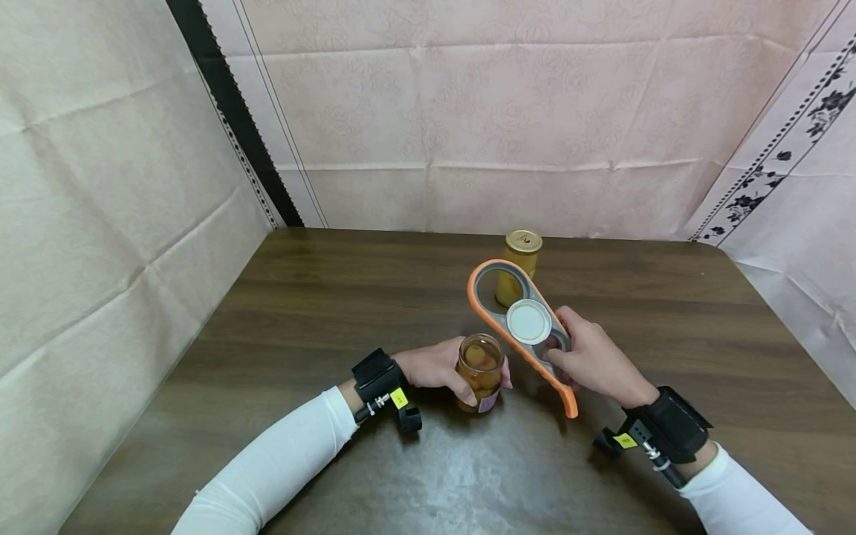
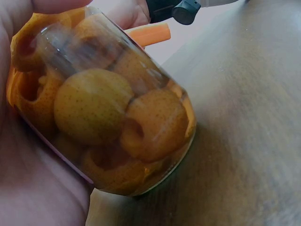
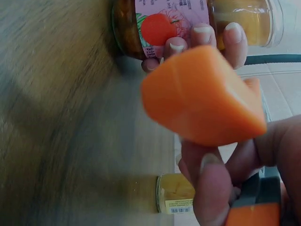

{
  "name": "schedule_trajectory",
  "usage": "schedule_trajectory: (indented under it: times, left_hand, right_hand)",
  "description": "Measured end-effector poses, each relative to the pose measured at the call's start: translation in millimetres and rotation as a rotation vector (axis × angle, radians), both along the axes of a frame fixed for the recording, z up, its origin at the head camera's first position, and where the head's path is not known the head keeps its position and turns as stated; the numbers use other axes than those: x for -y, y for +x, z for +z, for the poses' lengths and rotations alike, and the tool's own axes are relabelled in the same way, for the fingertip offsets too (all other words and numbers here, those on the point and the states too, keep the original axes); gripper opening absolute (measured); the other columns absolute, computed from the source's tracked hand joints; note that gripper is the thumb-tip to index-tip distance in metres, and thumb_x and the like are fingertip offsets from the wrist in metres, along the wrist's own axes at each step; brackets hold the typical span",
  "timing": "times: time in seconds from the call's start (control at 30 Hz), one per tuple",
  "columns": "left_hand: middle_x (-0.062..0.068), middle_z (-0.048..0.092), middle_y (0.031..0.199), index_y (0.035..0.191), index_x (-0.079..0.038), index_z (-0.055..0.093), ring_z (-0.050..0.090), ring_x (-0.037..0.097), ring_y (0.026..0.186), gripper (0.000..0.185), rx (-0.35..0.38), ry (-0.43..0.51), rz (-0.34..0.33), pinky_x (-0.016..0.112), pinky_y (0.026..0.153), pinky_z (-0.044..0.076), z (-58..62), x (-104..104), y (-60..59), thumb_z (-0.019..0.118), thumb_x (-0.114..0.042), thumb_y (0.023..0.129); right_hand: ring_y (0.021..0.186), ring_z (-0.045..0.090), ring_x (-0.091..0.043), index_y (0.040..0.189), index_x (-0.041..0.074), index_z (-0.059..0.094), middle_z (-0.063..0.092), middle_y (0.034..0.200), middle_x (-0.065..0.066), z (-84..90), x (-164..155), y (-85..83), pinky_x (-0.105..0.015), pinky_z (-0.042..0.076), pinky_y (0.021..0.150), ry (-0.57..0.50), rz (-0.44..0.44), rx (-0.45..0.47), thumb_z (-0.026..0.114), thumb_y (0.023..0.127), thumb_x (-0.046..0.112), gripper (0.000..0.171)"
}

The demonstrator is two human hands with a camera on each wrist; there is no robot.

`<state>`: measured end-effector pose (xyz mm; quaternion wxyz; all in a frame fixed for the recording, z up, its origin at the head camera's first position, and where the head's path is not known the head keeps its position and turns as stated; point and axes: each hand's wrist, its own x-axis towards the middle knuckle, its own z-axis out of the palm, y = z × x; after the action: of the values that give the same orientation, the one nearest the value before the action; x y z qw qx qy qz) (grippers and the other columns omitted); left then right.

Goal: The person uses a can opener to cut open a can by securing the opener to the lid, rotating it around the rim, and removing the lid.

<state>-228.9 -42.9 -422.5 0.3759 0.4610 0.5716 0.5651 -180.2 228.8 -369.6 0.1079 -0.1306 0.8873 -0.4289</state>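
You're reaching in from both sides here, forearms in white sleeves angled toward the middle of the dark wood-grain table (image 1: 348, 297), each wrist wearing a black strap with a camera.

Your left hand (image 1: 438, 365) is lying low on the table, fingers curling round the side of the open glass jar (image 1: 479, 371). That jar is standing upright near the centre of the table, just in front of you, and it's packed with rounded orange-yellow fruit pieces in syrup. The left wrist view is showing the clear glass wall with the fruit pressed right up against it, and the right wrist view is catching a pink label with a red fruit picture under your fingertips (image 3: 205, 35). So that grip is wrapping firmly on the jar.

Your right hand (image 1: 591, 360) is hovering just right of the jar, raised off the table, fingers and thumb closing around the lower part of the jar opener (image 1: 528, 327). It's a long, flat tool, grey body with an orange rubbery rim, with one big round hole at the far end. A round white lid (image 1: 528, 322) is sitting in the smaller hole, tilted up toward you.

Behind the opener, further back on the table, a second jar (image 1: 519, 265) with a gold lid is standing on its own.
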Motion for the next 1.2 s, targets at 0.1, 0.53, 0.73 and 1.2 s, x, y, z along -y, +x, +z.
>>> schedule_trajectory:
  times: [0.1,0.53,0.73,1.2]
  left_hand:
    - [0.024,0.058,0.128,0.128,0.012,0.049,0.059,0.020,0.117,0.058,-0.005,0.005,-0.002,0.032,0.110,0.045,-0.5,-0.2,-0.6,0.070,0.000,0.076]
    - [0.026,0.059,0.127,0.126,0.011,0.051,0.058,0.034,0.123,0.057,-0.058,-0.010,0.047,0.034,0.110,0.045,0.9,13.4,-2.8,0.071,-0.005,0.075]
    - [0.021,0.061,0.127,0.126,0.009,0.052,0.059,0.031,0.123,0.056,-0.079,-0.020,0.079,0.035,0.110,0.045,0.9,19.1,-7.6,0.072,-0.006,0.076]
    - [0.013,0.063,0.128,0.128,0.005,0.052,0.059,0.023,0.120,0.054,-0.094,-0.029,0.156,0.036,0.108,0.046,-2.6,27.1,-17.5,0.071,-0.006,0.079]
  right_hand:
    - [0.056,0.058,-0.021,0.118,0.002,0.042,0.059,0.081,-0.011,-0.6,0.1,-0.2,-0.032,0.053,0.049,-0.004,0.012,-0.003,0.063,0.090,0.000,0.035]
    - [0.058,0.060,-0.022,0.115,0.002,0.044,0.065,0.096,-0.022,2.2,-3.1,1.1,-0.034,0.057,0.051,-0.076,0.044,0.003,0.057,0.093,-0.002,0.026]
    - [0.057,0.062,-0.022,0.111,0.001,0.045,0.065,0.087,-0.018,2.7,-5.5,-0.1,-0.035,0.056,0.049,-0.103,0.037,-0.016,0.052,0.097,-0.001,0.016]
    - [0.058,0.065,-0.024,0.110,0.001,0.049,0.064,0.084,-0.016,5.8,-15.2,-5.9,-0.038,0.057,0.052,-0.155,0.105,-0.035,0.056,0.102,0.007,0.012]
